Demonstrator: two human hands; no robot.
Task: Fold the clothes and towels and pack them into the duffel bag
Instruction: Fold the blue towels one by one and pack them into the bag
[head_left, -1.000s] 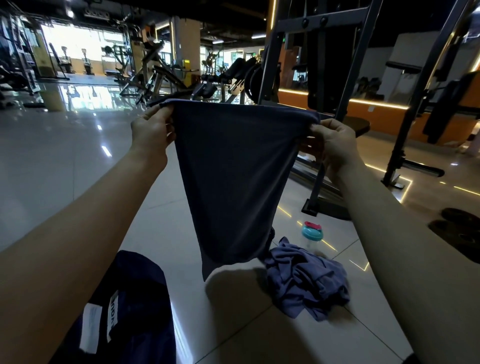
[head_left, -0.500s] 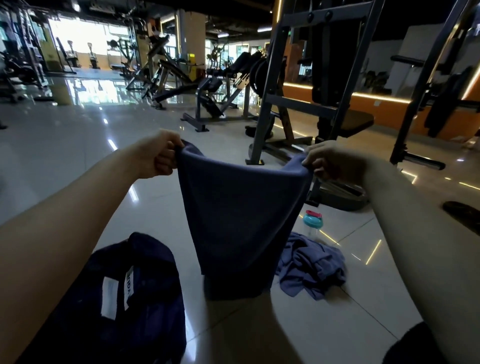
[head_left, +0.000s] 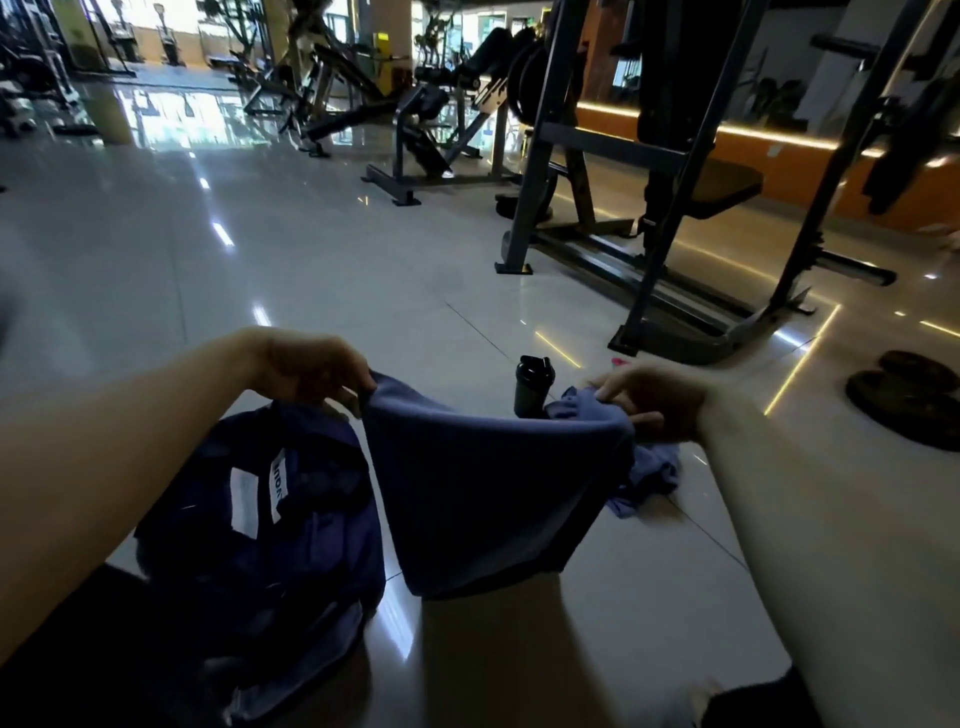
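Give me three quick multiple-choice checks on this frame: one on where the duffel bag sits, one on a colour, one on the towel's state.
1. The duffel bag lies: A) on the floor, left of the held towel; B) on the rack; C) right of the towel.
2. The bottle behind the towel is: A) white; B) black; C) yellow.
3. The towel is: A) flat on the floor; B) inside the bag; C) hanging between the left hand and right hand.
Answers: 1 A, it sits on the floor at the towel's left; 2 B, body and cap are black; 3 C, each hand grips a top corner.
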